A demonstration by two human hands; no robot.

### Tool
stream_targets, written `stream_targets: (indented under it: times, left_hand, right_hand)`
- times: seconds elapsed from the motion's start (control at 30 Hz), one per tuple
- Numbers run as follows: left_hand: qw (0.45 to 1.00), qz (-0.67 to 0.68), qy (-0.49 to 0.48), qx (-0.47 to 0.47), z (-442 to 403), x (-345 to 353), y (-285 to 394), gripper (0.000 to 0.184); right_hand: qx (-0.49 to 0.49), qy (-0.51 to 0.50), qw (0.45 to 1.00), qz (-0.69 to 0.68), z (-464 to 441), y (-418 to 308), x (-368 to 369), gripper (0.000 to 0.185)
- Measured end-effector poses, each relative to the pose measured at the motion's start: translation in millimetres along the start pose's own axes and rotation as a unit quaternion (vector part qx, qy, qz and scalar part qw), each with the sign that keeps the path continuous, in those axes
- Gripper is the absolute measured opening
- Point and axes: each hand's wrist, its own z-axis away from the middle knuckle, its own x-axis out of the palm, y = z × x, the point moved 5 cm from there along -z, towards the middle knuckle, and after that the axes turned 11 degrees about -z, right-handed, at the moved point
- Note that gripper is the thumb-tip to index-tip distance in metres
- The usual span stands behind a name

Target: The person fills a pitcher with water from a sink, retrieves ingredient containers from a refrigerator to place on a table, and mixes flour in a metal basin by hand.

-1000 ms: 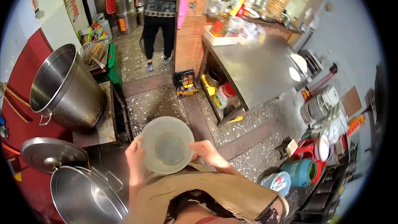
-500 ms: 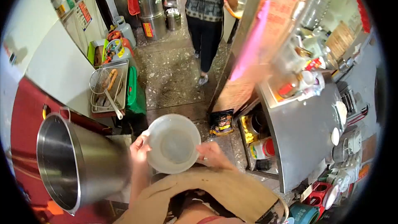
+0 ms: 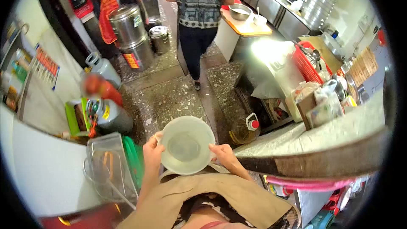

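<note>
head camera: left hand [image 3: 153, 147] and right hand [image 3: 224, 154] grip a pale bowl [image 3: 187, 145] at opposite sides, lifted before the apron [image 3: 248, 195], not set down; any liquid inside, i can't tell. beyond, a person [image 3: 200, 10] stands beside a counter [image 3: 255, 30].

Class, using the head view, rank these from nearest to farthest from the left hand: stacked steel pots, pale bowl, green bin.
1. Pale bowl: at the left hand, held by its rim.
2. Green bin: close by, left.
3. Stacked steel pots: well ahead, left.
</note>
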Motion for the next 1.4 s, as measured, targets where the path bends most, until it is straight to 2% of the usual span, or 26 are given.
stream_targets:
  times: [0.07, 0.17, 0.23, 0.37, 0.43, 0.5, 0.57, 0.6, 0.7, 0.8, 0.83, 0.9, 0.97, 1.1, 1.17, 1.3, 1.4]
  left_hand:
    - [0.999, -0.023, -0.039, -0.014, -79, 14, 9, 0.045]
    - [0.996, -0.028, -0.082, -0.022, -190, 52, 38, 0.046]
    - [0.993, -0.044, -0.110, 0.000, -262, 80, 50, 0.047]
    - [0.990, -0.033, -0.140, -0.011, -389, 143, 49, 0.049]
    - [0.989, -0.032, -0.143, -0.027, -457, 180, 61, 0.048]
    - [0.987, -0.039, -0.155, -0.012, -521, 216, 74, 0.048]
    - [0.985, -0.039, -0.166, -0.014, -572, 249, 85, 0.048]
    - [0.985, -0.048, -0.164, -0.006, -598, 266, 93, 0.049]
    - [0.983, -0.058, -0.171, 0.014, -684, 318, 114, 0.050]
    - [0.981, -0.046, -0.190, -0.006, -766, 377, 129, 0.050]
    - [0.976, -0.046, -0.215, 0.001, -797, 398, 133, 0.051]
    - [0.967, -0.050, -0.249, 0.002, -850, 431, 132, 0.051]
    - [0.957, -0.053, -0.286, 0.003, -904, 475, 130, 0.048]
    - [0.933, -0.078, -0.350, 0.018, -992, 558, 146, 0.042]
    - [0.922, -0.102, -0.373, -0.006, -1028, 600, 149, 0.041]
    - [0.911, -0.075, -0.404, -0.035, -1085, 686, 141, 0.042]
    - [0.908, -0.105, -0.405, -0.039, -1111, 739, 118, 0.054]
  right_hand:
    - [0.028, 0.030, 0.999, 0.007, -47, -26, -10, 0.044]
    - [-0.003, 0.083, 0.996, -0.031, -132, -69, -37, 0.044]
    - [-0.073, 0.122, 0.989, -0.049, -180, -111, -53, 0.054]
    - [-0.081, 0.109, 0.988, -0.075, -274, -179, -99, 0.053]
    - [-0.120, 0.099, 0.987, -0.044, -332, -216, -130, 0.053]
    - [-0.114, 0.113, 0.987, -0.028, -377, -262, -159, 0.054]
    - [-0.064, 0.132, 0.989, -0.020, -416, -301, -191, 0.055]
    - [-0.096, 0.141, 0.985, -0.015, -437, -320, -204, 0.056]
    - [-0.083, 0.170, 0.982, -0.014, -507, -365, -250, 0.055]
    - [-0.073, 0.201, 0.977, -0.029, -565, -417, -289, 0.055]
    - [-0.061, 0.221, 0.973, -0.031, -585, -428, -301, 0.055]
    - [-0.099, 0.233, 0.964, -0.075, -641, -419, -333, 0.053]
    - [-0.098, 0.288, 0.948, -0.087, -680, -435, -361, 0.053]
    - [-0.065, 0.336, 0.936, -0.080, -738, -474, -410, 0.053]
    - [-0.047, 0.371, 0.924, -0.085, -767, -482, -445, 0.053]
    - [-0.019, 0.411, 0.910, -0.057, -807, -510, -508, 0.049]
    - [0.009, 0.406, 0.913, -0.050, -838, -496, -558, 0.044]
